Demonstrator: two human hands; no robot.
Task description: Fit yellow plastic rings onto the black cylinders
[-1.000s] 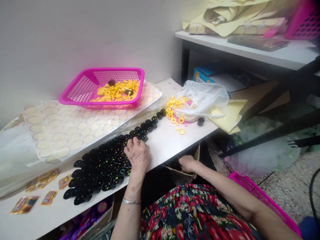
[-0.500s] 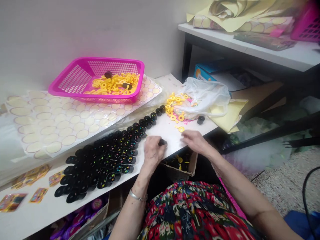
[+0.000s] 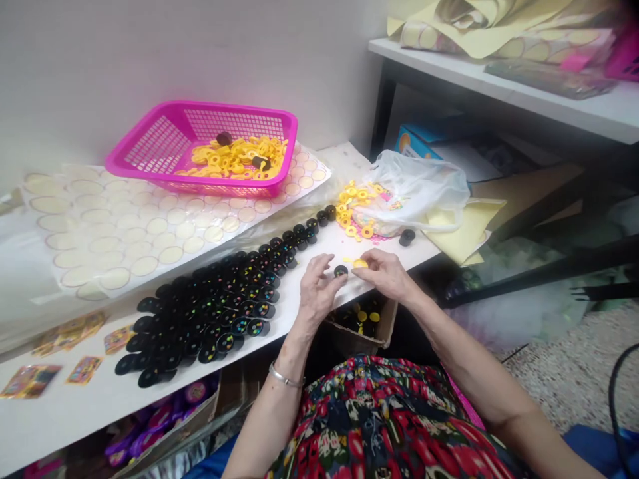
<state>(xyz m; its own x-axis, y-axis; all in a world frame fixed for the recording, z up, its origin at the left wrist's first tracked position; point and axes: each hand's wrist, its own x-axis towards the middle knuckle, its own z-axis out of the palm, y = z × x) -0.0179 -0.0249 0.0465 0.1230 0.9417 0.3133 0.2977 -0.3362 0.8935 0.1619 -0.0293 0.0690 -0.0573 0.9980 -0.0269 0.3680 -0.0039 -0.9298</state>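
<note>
My left hand [image 3: 316,291] pinches a small black round cap [image 3: 341,271] between thumb and fingers, just above the white table's [image 3: 74,412] front edge. My right hand [image 3: 384,273] is beside it, fingertips closed on a yellow ring piece [image 3: 360,263]. The two hands nearly touch. Left of them lies a long bed of black caps with coloured dots [image 3: 214,306], laid in rows. A loose pile of yellow rings [image 3: 352,213] sits just behind the hands.
A pink basket [image 3: 164,143] with yellow rings stands at the back on a sheet of round stickers [image 3: 114,233]. A clear plastic bag [image 3: 424,193] and a lone black cap [image 3: 407,237] lie right. An open cardboard box [image 3: 362,322] sits under the table edge. Shelving [image 3: 499,86] stands right.
My left hand left the bed of black caps and came right holding one cap. My right hand rose from the box below the table and took a yellow ring.
</note>
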